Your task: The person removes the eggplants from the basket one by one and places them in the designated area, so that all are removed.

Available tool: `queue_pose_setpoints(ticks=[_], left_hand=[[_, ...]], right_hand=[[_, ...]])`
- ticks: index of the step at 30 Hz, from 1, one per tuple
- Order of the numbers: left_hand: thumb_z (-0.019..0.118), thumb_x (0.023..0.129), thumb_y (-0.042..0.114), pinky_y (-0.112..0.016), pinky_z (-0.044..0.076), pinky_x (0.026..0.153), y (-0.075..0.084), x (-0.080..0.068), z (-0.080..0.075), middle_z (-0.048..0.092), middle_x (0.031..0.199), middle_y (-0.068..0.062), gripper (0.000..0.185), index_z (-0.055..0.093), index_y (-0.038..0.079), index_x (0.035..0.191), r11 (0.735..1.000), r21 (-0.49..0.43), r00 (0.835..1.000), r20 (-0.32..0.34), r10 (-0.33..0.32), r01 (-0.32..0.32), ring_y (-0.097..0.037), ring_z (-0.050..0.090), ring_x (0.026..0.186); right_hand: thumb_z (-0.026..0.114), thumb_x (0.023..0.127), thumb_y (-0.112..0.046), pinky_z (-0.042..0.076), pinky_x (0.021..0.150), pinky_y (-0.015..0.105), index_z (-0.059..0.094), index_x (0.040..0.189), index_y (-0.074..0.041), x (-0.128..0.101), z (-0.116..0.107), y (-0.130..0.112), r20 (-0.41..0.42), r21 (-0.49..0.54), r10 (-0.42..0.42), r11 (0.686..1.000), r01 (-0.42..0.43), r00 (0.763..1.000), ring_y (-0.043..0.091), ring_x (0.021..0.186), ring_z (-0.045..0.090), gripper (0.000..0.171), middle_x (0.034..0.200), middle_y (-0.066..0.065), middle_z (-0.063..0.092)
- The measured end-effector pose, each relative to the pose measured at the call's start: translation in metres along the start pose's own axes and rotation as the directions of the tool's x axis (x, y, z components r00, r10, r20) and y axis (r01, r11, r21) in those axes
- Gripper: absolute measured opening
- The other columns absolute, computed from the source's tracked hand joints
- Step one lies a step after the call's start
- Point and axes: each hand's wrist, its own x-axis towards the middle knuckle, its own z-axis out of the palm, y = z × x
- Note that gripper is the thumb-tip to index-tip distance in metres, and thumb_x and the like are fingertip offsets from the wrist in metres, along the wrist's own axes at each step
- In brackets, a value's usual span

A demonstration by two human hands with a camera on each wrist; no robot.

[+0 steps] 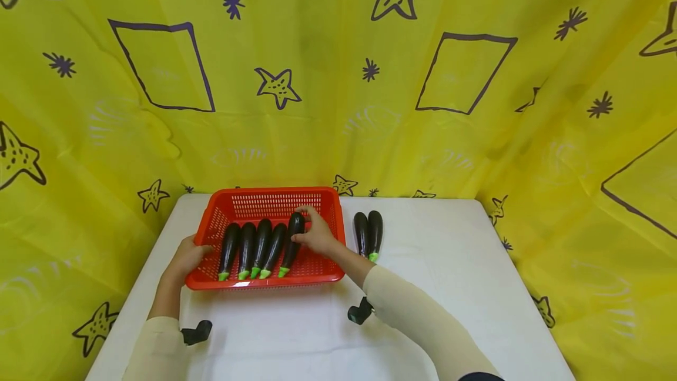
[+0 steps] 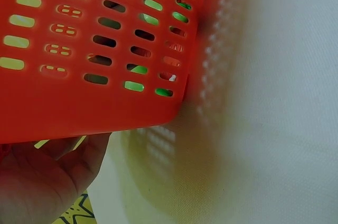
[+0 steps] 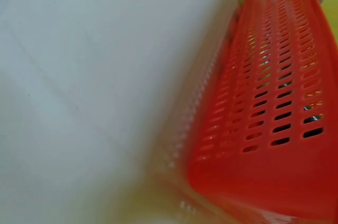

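A red perforated plastic basket (image 1: 312, 280) stands on the table with a row of dark eggplants (image 1: 246, 246) in it, their green stem ends toward the front. My left hand (image 1: 185, 258) grips the basket's left rim, thumb over the inside; the left wrist view shows its fingers (image 2: 87, 160) below the red side wall. Inside the basket, my right hand (image 1: 319, 235) holds the rightmost eggplant (image 1: 292, 249) by its upper part, thumb on the near side and fingers on the far side. The right wrist view has mostly the basket's outer wall (image 3: 253, 182).
Two more eggplants (image 1: 375, 231) lie side by side on the white table (image 1: 433, 287), just right of the basket. A yellow patterned curtain (image 1: 328, 140) hangs behind the table and along both sides. Dark wrist camera mounts (image 1: 197, 332) stick out from the sleeves.
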Motion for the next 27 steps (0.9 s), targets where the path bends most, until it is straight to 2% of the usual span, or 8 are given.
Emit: queue_pose_setpoints(ticks=[6, 11, 19, 23, 27], left_hand=[[0.05, 0.099, 0.005, -0.034, 0.061, 0.07, 0.0, 0.0, 0.0, 0.062, 0.111, -0.029, 0.045, 0.044, -0.019, 0.137, 1.0, -0.001, 1.0, 0.003, 0.004, -0.004, -0.021, 0.066, 0.084], [0.05, 0.098, 0.004, -0.034, 0.061, 0.068, -0.001, 0.0, 0.0, 0.063, 0.109, -0.029, 0.043, 0.044, -0.019, 0.135, 1.0, -0.002, 1.0, 0.001, 0.004, -0.004, -0.021, 0.066, 0.082], [0.05, 0.098, 0.003, -0.032, 0.06, 0.067, -0.002, 0.0, 0.002, 0.063, 0.108, -0.028, 0.043, 0.045, -0.019, 0.135, 1.0, -0.011, 1.0, 0.001, 0.015, -0.015, -0.02, 0.065, 0.081], [0.05, 0.098, 0.003, -0.033, 0.06, 0.067, -0.002, 0.0, 0.001, 0.064, 0.105, -0.028, 0.042, 0.045, -0.02, 0.133, 1.0, 0.001, 1.0, 0.001, 0.023, -0.023, -0.021, 0.066, 0.08], [0.05, 0.098, 0.003, -0.033, 0.061, 0.067, -0.003, 0.0, -0.001, 0.064, 0.104, -0.027, 0.043, 0.045, -0.02, 0.134, 1.0, 0.011, 1.0, 0.0, 0.026, -0.026, -0.021, 0.067, 0.079]], right_hand=[[0.074, 0.088, 0.011, 0.062, 0.073, 0.038, 0.05, 0.149, -0.006, -0.003, -0.004, -0.01, -0.047, -0.026, -0.109, 0.994, 0.108, 0.993, 0.03, 0.093, 0.066, 0.067, 0.133, 0.021, 0.054], [0.071, 0.092, 0.007, 0.061, 0.073, 0.035, 0.05, 0.154, -0.007, -0.008, -0.009, -0.019, -0.075, -0.01, -0.155, 0.988, 0.155, 0.985, 0.031, 0.095, 0.064, 0.067, 0.136, 0.023, 0.053], [0.066, 0.096, 0.004, 0.059, 0.077, 0.033, 0.041, 0.16, -0.01, -0.015, -0.024, -0.027, -0.101, 0.064, -0.134, 0.988, 0.141, 0.986, 0.03, 0.103, 0.059, 0.07, 0.14, 0.024, 0.047], [0.065, 0.097, 0.003, 0.058, 0.079, 0.034, 0.038, 0.157, -0.007, -0.018, -0.032, -0.029, -0.106, 0.098, -0.117, 0.987, 0.127, 0.988, 0.032, 0.108, 0.055, 0.067, 0.139, 0.024, 0.044], [0.064, 0.097, 0.003, 0.059, 0.082, 0.035, 0.038, 0.154, -0.004, -0.021, -0.039, -0.032, -0.109, 0.14, -0.111, 0.982, 0.126, 0.988, 0.033, 0.111, 0.058, 0.062, 0.138, 0.024, 0.045]])
